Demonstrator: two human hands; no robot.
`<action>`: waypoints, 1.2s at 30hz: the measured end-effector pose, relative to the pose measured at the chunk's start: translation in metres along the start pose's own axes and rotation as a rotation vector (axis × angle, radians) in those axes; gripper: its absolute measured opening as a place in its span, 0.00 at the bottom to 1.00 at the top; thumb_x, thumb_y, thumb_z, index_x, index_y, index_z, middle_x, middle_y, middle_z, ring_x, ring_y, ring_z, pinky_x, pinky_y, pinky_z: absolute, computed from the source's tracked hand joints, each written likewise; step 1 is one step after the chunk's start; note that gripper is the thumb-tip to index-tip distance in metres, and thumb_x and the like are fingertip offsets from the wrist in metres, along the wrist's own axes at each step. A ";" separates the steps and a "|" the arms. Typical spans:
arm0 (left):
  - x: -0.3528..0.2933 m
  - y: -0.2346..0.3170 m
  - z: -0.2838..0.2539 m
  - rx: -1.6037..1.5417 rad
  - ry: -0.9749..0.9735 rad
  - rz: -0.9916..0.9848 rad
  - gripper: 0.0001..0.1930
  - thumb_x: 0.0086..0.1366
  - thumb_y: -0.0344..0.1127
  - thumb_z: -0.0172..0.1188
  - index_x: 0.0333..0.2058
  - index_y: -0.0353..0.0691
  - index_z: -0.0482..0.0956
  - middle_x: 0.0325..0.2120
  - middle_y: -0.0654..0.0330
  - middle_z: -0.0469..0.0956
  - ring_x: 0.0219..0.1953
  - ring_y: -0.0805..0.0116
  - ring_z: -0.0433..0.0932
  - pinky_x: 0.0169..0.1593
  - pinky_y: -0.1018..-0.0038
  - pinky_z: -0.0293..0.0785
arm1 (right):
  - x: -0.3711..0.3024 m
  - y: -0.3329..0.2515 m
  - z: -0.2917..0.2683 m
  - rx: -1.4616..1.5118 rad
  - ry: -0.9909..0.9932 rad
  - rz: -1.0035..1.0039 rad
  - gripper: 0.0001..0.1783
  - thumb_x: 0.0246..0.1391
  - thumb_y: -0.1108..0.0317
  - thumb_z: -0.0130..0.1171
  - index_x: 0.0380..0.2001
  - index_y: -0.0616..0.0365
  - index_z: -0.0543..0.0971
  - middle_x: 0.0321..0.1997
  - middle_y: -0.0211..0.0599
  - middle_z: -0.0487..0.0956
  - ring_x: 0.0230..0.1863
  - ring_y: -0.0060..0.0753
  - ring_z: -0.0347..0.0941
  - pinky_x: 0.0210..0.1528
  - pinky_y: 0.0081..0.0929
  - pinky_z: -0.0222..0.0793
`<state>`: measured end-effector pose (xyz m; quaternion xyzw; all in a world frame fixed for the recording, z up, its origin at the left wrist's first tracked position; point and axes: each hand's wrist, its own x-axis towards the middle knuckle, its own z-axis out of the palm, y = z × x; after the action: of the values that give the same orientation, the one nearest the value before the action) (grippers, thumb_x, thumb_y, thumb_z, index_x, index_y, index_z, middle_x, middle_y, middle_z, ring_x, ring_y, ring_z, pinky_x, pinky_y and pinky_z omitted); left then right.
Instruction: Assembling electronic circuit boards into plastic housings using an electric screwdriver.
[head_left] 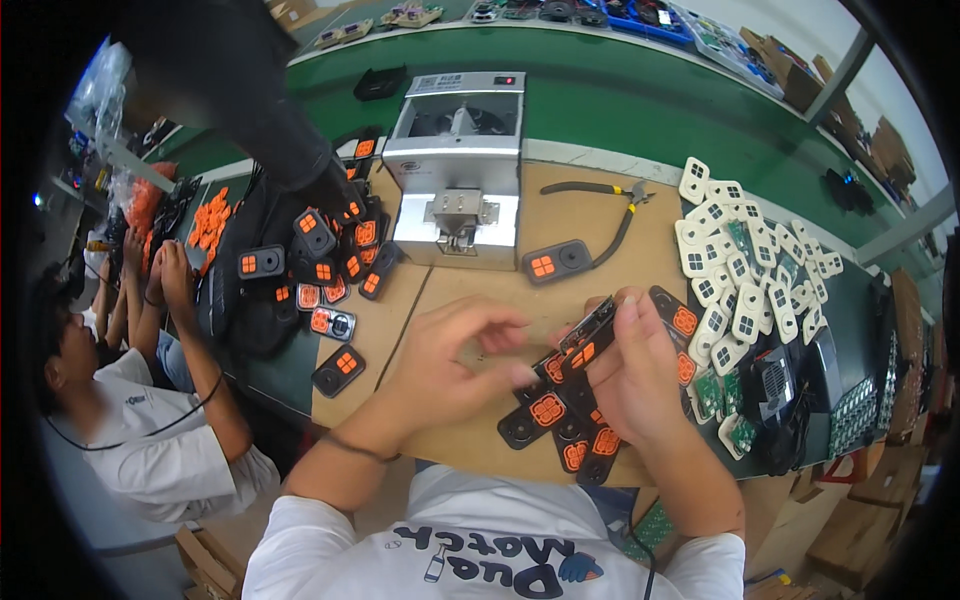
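My right hand grips a small black casing with orange buttons, tilted on edge above the cardboard, fingers along its far side and thumb near its upper end. My left hand is beside it on the left, fingers spread and curved, with the thumb tip close to the casing's lower end; whether it touches I cannot tell. Beneath and around my right hand lie several black casing halves with orange button pads. A finished-looking black casing with orange buttons rests flat beyond my hands.
A silver screw-feeding machine stands ahead, with yellow-and-black cutters to its right. White casing pieces are heaped at right, near green circuit boards. More black casings pile at left under a dark lamp-like arm. A co-worker sits at left.
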<state>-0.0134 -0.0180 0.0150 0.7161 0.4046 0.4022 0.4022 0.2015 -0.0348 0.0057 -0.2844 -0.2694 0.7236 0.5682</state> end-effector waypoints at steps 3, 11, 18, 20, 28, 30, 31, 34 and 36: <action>0.010 0.017 0.012 0.156 0.017 0.252 0.25 0.51 0.40 0.76 0.45 0.36 0.80 0.34 0.58 0.79 0.36 0.64 0.79 0.39 0.72 0.76 | 0.001 0.004 -0.006 0.019 -0.039 -0.045 0.12 0.69 0.56 0.48 0.46 0.51 0.65 0.47 0.33 0.73 0.49 0.39 0.77 0.58 0.44 0.71; 0.005 0.014 0.004 0.308 0.175 0.520 0.23 0.45 0.36 0.77 0.43 0.42 0.84 0.33 0.60 0.79 0.32 0.62 0.78 0.34 0.72 0.74 | -0.001 -0.003 -0.002 0.096 -0.353 -0.149 0.11 0.66 0.66 0.54 0.45 0.51 0.64 0.60 0.44 0.71 0.70 0.53 0.62 0.66 0.49 0.67; 0.013 0.031 0.005 0.272 0.216 0.550 0.19 0.46 0.33 0.76 0.40 0.44 0.85 0.32 0.61 0.79 0.29 0.63 0.77 0.31 0.71 0.74 | -0.002 -0.004 -0.004 0.043 -0.393 -0.135 0.11 0.66 0.67 0.55 0.45 0.52 0.63 0.61 0.48 0.70 0.69 0.52 0.63 0.66 0.48 0.65; 0.017 0.031 0.007 0.274 0.209 0.572 0.19 0.45 0.33 0.76 0.39 0.44 0.85 0.32 0.61 0.79 0.28 0.63 0.77 0.31 0.71 0.74 | -0.002 -0.009 -0.005 -0.010 -0.406 -0.140 0.11 0.66 0.68 0.54 0.45 0.53 0.63 0.61 0.50 0.69 0.68 0.51 0.64 0.67 0.48 0.64; 0.036 0.021 0.003 0.543 -0.078 0.434 0.14 0.51 0.40 0.73 0.36 0.44 0.86 0.22 0.61 0.72 0.22 0.63 0.75 0.24 0.71 0.68 | 0.012 -0.063 -0.033 -0.898 0.059 -0.812 0.09 0.61 0.77 0.53 0.44 0.62 0.70 0.54 0.48 0.74 0.51 0.33 0.72 0.56 0.31 0.67; 0.050 0.011 0.010 0.590 -0.071 0.432 0.13 0.56 0.40 0.71 0.39 0.43 0.85 0.23 0.61 0.73 0.22 0.64 0.75 0.25 0.71 0.68 | 0.010 -0.055 -0.032 -1.038 0.055 -0.634 0.09 0.58 0.76 0.58 0.42 0.63 0.74 0.47 0.41 0.77 0.47 0.29 0.73 0.50 0.27 0.69; 0.051 0.010 0.012 0.596 -0.061 0.434 0.13 0.56 0.40 0.71 0.39 0.43 0.85 0.23 0.61 0.73 0.22 0.64 0.75 0.25 0.71 0.68 | 0.010 -0.052 -0.030 -1.149 0.032 -0.525 0.10 0.58 0.75 0.59 0.43 0.63 0.75 0.45 0.39 0.77 0.46 0.27 0.74 0.49 0.26 0.70; 0.055 0.023 0.012 0.051 -0.208 -0.052 0.15 0.60 0.34 0.69 0.46 0.38 0.83 0.28 0.63 0.78 0.29 0.79 0.77 0.32 0.77 0.71 | 0.006 -0.043 -0.020 -1.144 -0.078 -0.442 0.16 0.58 0.72 0.61 0.49 0.64 0.75 0.43 0.37 0.79 0.42 0.27 0.75 0.45 0.25 0.72; 0.051 0.018 0.015 -0.220 -0.202 -0.108 0.15 0.62 0.35 0.68 0.45 0.35 0.82 0.31 0.62 0.80 0.32 0.78 0.78 0.36 0.78 0.73 | 0.002 -0.041 -0.009 -0.765 -0.147 -0.190 0.19 0.61 0.69 0.60 0.51 0.67 0.71 0.42 0.39 0.79 0.37 0.24 0.77 0.40 0.20 0.76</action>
<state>0.0230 0.0185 0.0382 0.6817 0.3535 0.3479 0.5379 0.2354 -0.0235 0.0282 -0.3968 -0.5846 0.5337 0.4647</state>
